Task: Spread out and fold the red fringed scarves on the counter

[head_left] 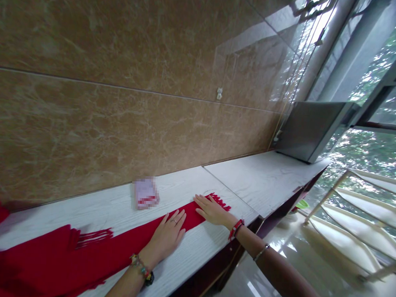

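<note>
A long red scarf [82,253] with fringed ends lies stretched along a white wood-grain counter [269,178]. My left hand [168,234] rests flat on the scarf's middle, fingers spread, a ring on one finger and a beaded bracelet at the wrist. My right hand [211,210] lies flat on the scarf near its far fringed end [220,201], fingers stretched out, with a red cord and a thin bangle on the wrist. Neither hand holds anything.
A small blurred pink-and-white packet [145,192] sits on the counter by the brown marble wall [121,97]. A grey metal box [310,129] stands at the counter's far end beside windows. A pale wooden rack [355,216] stands on the glossy floor to the right.
</note>
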The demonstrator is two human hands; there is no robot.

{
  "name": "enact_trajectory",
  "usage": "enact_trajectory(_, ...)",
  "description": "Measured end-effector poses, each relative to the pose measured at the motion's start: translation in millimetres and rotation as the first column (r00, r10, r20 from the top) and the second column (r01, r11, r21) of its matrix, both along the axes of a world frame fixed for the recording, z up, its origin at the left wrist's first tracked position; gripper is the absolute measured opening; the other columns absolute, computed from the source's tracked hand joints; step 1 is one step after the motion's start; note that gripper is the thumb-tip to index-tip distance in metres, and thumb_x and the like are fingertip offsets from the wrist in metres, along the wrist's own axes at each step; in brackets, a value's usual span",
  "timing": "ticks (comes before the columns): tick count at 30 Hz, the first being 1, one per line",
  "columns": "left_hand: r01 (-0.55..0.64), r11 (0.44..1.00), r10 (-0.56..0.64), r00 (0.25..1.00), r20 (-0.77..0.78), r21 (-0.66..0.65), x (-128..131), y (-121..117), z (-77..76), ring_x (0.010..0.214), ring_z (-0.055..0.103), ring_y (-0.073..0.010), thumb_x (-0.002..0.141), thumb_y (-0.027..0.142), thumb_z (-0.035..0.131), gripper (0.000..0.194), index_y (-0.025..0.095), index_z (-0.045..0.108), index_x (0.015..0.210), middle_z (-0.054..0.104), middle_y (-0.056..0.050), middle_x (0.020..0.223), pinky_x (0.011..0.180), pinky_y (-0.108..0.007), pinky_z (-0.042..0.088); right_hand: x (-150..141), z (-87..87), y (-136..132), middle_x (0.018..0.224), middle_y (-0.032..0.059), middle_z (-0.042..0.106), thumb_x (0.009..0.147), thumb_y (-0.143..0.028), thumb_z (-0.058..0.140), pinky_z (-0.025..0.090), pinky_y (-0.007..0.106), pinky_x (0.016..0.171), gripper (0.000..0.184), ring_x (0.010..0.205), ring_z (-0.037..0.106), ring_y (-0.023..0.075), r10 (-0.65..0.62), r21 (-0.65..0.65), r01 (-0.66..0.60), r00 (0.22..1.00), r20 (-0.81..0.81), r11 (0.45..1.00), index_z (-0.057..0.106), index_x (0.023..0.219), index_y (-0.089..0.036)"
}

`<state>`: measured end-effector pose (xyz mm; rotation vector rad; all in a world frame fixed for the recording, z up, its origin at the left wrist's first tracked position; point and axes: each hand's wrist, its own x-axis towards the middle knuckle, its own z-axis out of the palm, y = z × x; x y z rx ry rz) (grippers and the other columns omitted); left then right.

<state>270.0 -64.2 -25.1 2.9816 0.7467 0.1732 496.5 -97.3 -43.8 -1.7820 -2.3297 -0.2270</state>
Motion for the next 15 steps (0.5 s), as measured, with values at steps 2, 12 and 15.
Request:
enact_trajectory(2,-0.009,1.000,0.009,1.000,-0.007,-0.017,-0.1,-0.4,1.5,0.128,0.023,-0.0189,0.087,0.031,0.026,0.049,0.015,0.029,0.133,0.026,-0.006,0.140,0.104,-0.041,0.021,24.4,-2.3,-0.6,0.136,0.0138,0.033,0.091,-0.033,0.027,0.027,0.052,0.097,0.045,0.124,0.030,0.0266,-0.071,-0.035,0.071,0.997,0.000,0.997,0.031,0.132,-0.015)
enact_trajectory(12,-0.015,0.999,0.015,1.000,0.008,-0.044,-0.9,0.2,-1.8,0.128,0.022,-0.0188,0.086,0.032,0.026,0.050,0.015,0.028,0.133,0.025,-0.006,0.140,0.105,-0.042,0.020,37.3,9.7,-26.4,0.132,0.0104,0.039,0.089,-0.031,0.033,0.026,0.046,0.100,0.040,0.124,0.029,0.0213,-0.086,0.041,0.092,0.988,-0.132,0.995,0.041,0.126,-0.017)
enact_trajectory(15,-0.018,0.999,0.018,1.000,0.009,-0.040,-1.0,0.2,-2.3,0.128,0.022,-0.0188,0.086,0.032,0.026,0.049,0.016,0.029,0.133,0.026,-0.006,0.140,0.105,-0.041,0.020,15.5,15.0,-32.6,0.114,0.0076,0.055,0.086,-0.020,0.036,0.037,0.033,0.094,0.029,0.110,0.045,0.0163,0.153,0.056,-0.146,0.978,-0.144,0.988,0.056,0.108,-0.018)
